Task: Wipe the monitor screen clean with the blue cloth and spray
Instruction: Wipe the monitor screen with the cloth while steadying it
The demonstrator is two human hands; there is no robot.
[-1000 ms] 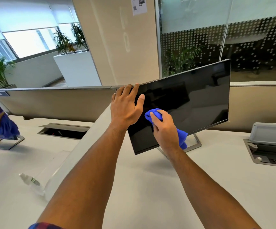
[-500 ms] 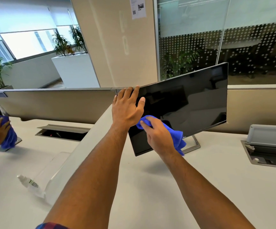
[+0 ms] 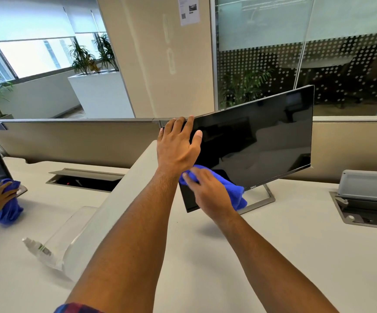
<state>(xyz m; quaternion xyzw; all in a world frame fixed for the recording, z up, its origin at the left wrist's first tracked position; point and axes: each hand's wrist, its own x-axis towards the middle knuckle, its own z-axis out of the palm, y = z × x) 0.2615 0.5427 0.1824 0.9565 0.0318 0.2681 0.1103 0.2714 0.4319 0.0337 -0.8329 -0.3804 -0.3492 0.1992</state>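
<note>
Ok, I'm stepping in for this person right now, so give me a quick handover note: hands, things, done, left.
Left hand: gripping the monitor at its upper left corner, steadying it.
Right hand: pressing the blue cloth on the lower left of the screen.
Spray bottle: lying on the desk to the left, beyond the clear divider, in no hand.
Done: wiping is under way at the lower left; whether spray was applied cannot be told.
Left: the screen's middle and right side, as far as the cloth's position suggests.
</note>
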